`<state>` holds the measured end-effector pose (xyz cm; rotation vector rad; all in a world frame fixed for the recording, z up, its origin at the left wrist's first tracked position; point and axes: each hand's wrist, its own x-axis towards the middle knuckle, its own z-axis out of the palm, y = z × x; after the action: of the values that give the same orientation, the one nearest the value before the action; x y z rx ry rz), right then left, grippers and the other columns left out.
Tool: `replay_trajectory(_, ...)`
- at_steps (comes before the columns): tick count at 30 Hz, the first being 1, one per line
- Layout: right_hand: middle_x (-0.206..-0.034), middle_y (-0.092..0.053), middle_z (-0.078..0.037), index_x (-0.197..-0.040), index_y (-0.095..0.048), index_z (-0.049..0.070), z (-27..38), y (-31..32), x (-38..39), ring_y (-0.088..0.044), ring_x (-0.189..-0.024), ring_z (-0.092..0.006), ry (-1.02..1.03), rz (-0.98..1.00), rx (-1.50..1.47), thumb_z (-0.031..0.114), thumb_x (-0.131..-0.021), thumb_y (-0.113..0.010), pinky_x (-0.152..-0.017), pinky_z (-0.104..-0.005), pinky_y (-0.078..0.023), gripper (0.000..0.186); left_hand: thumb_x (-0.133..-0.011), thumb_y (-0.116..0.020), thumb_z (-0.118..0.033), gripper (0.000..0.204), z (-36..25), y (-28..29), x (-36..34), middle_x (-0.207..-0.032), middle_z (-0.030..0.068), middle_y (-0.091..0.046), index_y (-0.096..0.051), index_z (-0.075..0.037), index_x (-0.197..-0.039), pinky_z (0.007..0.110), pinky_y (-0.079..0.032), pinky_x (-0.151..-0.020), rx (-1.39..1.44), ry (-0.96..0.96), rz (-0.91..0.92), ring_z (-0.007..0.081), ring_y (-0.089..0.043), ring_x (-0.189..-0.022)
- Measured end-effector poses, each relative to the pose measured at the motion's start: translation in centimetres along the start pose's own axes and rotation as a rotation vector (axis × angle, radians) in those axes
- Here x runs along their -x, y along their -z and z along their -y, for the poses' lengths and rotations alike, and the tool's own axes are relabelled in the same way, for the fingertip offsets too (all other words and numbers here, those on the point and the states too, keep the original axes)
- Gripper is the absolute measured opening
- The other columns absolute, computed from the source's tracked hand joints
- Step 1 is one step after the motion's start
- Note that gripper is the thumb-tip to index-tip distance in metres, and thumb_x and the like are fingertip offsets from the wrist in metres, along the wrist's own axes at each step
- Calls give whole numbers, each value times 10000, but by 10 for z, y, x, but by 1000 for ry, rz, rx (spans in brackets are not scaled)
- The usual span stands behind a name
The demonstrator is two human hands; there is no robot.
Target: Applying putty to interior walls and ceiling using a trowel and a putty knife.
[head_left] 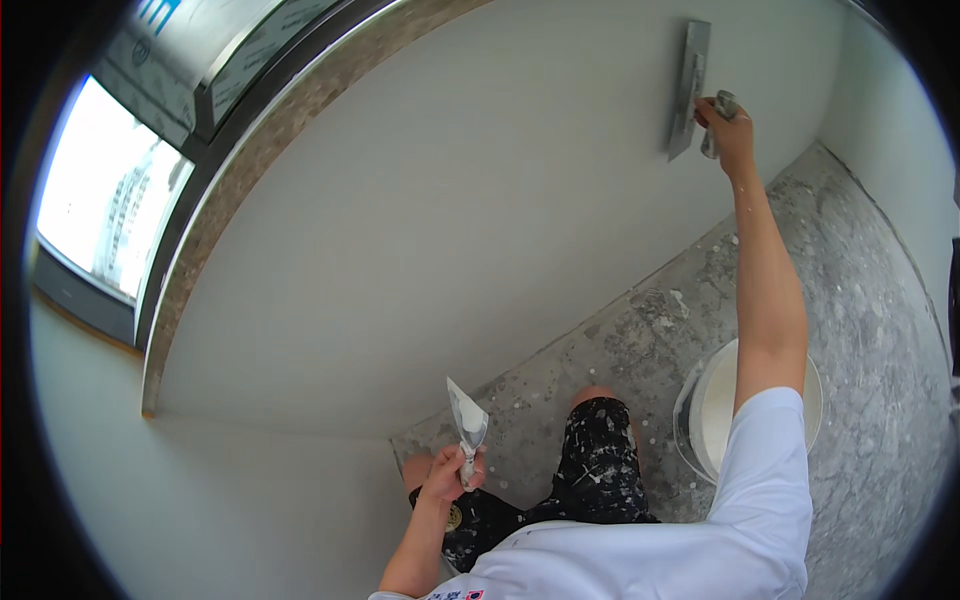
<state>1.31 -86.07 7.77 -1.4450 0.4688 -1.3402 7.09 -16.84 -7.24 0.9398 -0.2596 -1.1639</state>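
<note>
Trowel [689, 85] at upper right faces the wall [450, 220], right hand [732, 135] wrapped round its handle [710, 147], likely to clear the blade [683, 125], while the left hand [446, 476] clasps a scraper [468, 417], tip up, at lower centre.

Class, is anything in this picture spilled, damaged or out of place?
White splatters mark the grey floor and the black shorts, standing out as mess against their darker surfaces. The trowel in the right hand, the putty knife in the left hand and the bucket show nothing obviously wrong.
</note>
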Motion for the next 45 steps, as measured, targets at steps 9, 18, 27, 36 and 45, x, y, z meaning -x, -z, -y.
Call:
replay_trajectory(9, -697, -660, -22, -859, -703, 23, 40, -140, 173, -567, -649, -87, 81, 78, 205, 220, -835, -758, -597, -259, -451, 206, -957, -571, -367, 463, 29, 27, 50, -778, 89, -621, -600, 38, -1180, 316, -431, -497, 20, 6, -49, 181, -543, -562)
replay_trajectory(18, -686, -645, -75, -811, -644, 43, 92, -303, 364, -613, -628, -194, 96, 216, 210, 321, -808, -779, -609, -324, -481, 309, -951, -595, -342, 421, 51, 58, 101, -812, 79, -624, -601, 50, -1105, 286, -437, -502, 121, -149, -57, 164, -559, -578)
replay_trajectory(27, -736, -648, -100, -815, -612, 42, 114, -426, 476, -624, -651, -251, 116, 202, 195, 385, -792, -788, -616, -350, -490, 386, -957, -588, -335, 396, 46, 62, 161, -825, 96, -631, -600, 46, -1066, 282, -452, -524, 177, -250, -147, 165, -576, -600)
replay_trajectory(36, -801, -632, -114, -852, -582, 78, 106, -458, 484, -622, -719, -345, 145, 181, 136, 408, -788, -762, -623, -432, -476, 382, -966, -588, -273, 298, 77, 26, 135, -839, 108, -653, -624, 22, -983, 278, -473, -534, 87, -362, -297, 167, -598, -611)
replay_trajectory(45, -936, -641, -43, -991, -616, 54, 89, -283, 396, -606, -816, -132, -342, 1088, -385, 114, -810, -753, -646, -284, -501, 235, -986, -556, -258, 291, 39, 26, 134, -821, 81, -641, -620, 25, -970, 241, -460, -522, -61, -315, -329, 124, -584, -605)
